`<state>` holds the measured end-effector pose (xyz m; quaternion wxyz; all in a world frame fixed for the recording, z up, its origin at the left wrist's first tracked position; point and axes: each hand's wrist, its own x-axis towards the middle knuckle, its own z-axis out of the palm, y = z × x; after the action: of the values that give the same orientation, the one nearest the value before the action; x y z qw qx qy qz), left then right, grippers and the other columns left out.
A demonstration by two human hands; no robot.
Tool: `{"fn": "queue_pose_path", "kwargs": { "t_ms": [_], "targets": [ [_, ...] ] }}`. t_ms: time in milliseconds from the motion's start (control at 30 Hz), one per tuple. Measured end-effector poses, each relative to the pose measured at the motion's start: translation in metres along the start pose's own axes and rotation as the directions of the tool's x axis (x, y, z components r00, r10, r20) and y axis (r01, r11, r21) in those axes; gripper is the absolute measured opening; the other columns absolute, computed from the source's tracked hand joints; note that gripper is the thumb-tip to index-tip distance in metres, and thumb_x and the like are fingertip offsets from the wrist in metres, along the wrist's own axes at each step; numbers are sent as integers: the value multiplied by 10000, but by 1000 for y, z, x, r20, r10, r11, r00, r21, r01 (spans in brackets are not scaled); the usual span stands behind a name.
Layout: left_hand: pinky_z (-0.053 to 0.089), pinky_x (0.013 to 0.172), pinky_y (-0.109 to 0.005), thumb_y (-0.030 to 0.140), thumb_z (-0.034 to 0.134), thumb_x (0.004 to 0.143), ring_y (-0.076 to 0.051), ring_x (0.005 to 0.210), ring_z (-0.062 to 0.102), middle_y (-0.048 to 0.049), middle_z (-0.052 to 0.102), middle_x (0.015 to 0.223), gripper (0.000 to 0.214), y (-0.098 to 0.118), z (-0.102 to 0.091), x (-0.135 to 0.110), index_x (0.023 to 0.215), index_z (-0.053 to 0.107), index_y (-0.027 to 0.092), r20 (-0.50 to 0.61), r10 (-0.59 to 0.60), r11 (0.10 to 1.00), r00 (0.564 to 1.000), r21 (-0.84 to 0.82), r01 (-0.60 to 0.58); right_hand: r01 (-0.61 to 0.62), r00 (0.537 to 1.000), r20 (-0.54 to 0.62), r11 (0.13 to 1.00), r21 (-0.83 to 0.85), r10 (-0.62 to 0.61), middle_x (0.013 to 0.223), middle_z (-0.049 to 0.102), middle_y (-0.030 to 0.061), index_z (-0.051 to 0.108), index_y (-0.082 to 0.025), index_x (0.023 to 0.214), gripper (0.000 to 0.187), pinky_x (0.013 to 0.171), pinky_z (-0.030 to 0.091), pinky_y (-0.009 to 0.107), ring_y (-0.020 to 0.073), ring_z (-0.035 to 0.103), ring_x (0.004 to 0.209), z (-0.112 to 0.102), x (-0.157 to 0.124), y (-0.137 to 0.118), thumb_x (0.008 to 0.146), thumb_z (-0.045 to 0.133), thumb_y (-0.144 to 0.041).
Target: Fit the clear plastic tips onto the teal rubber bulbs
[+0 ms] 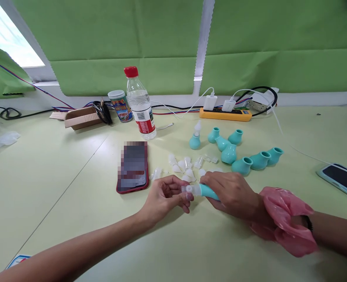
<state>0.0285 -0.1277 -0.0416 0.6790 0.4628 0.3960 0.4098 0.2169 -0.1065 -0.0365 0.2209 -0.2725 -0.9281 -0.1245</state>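
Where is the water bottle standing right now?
In the head view, the water bottle stands left of centre, just right of the printed can and behind the red phone.

we count nine teal bulbs (229,154) in all: seven bare ones lying loose, one tipped bulb (195,140) standing upright, and one held bulb (207,190) in the right hand (232,192). the clear tips (188,162) overlap too much for an exact count; we make out roughly ten on the table, plus one held tip (188,189) in the left hand (164,196). we count two phones, a red-cased phone (132,166) and a blue-cased phone (340,179). we see one water bottle (140,103), one printed can (120,105), one cardboard box (81,117), one yellow power strip (225,114) and two white chargers (210,102).
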Motion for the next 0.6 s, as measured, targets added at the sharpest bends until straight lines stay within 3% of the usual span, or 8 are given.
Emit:
{"fn": "queue_pose_path", "kwargs": {
  "t_ms": [100, 200, 267, 367, 467, 600],
  "targets": [
    [525, 479, -248, 252, 709, 604, -103, 487, 560, -21, 595, 603, 265, 0, 2, -3, 766, 573, 93, -34, 31, 998, 999, 56, -29, -36, 999, 11, 999, 23, 35, 646, 575, 58, 510, -134, 771, 169, 463, 320, 252, 150, 526, 539, 2, -2, -4, 730, 364, -60],
    [526, 460, -243, 244, 684, 628, -96, 474, 542, -23, 584, 628, 222, -2, 4, -8, 773, 598, 100, -45, 165, 967, 985, 206, -153, -165, 985, 88, 954, 250, 147, 660, 560, 35, 467, -149, 786, 103, 470, 325, 241, 132, 494, 537, 1, -1, -7, 706, 413, -115],
    [529, 454, -237, 229, 658, 653, -99, 496, 538, -37, 596, 663, 187, -3, 4, -11, 787, 604, 110, -15, 277, 911, 961, 321, -258, -278, 957, 198, 864, 421, 212, 637, 526, -3, 427, -171, 760, 96, 472, 316, 223, 105, 448, 519, -2, 2, -8, 676, 452, -131],
    [536, 478, -232, 197, 618, 691, -110, 538, 546, -55, 621, 679, 165, -6, 3, -15, 835, 602, 121, 76, 429, 780, 900, 472, -412, -429, 894, 392, 674, 601, 219, 614, 470, -37, 391, -185, 725, 127, 482, 315, 198, 81, 403, 524, -9, 7, -7, 657, 490, -146],
    [538, 512, -223, 174, 593, 709, -107, 552, 558, -71, 640, 717, 134, -5, 3, -18, 833, 589, 125, 164, 506, 669, 847, 546, -505, -572, 802, 574, 492, 656, 167, 640, 459, -43, 409, -186, 736, 165, 514, 346, 187, 81, 422, 574, -17, 12, -5, 627, 529, -152],
    [524, 513, -209, 171, 550, 744, -106, 568, 565, -82, 645, 738, 101, -1, 5, -21, 839, 563, 137, 259, 510, 616, 820, 555, -559, -683, 709, 692, 384, 622, 140, 720, 490, -34, 468, -194, 764, 232, 506, 363, 177, 92, 458, 627, -25, 15, -4, 568, 584, -152]
  ]
}}
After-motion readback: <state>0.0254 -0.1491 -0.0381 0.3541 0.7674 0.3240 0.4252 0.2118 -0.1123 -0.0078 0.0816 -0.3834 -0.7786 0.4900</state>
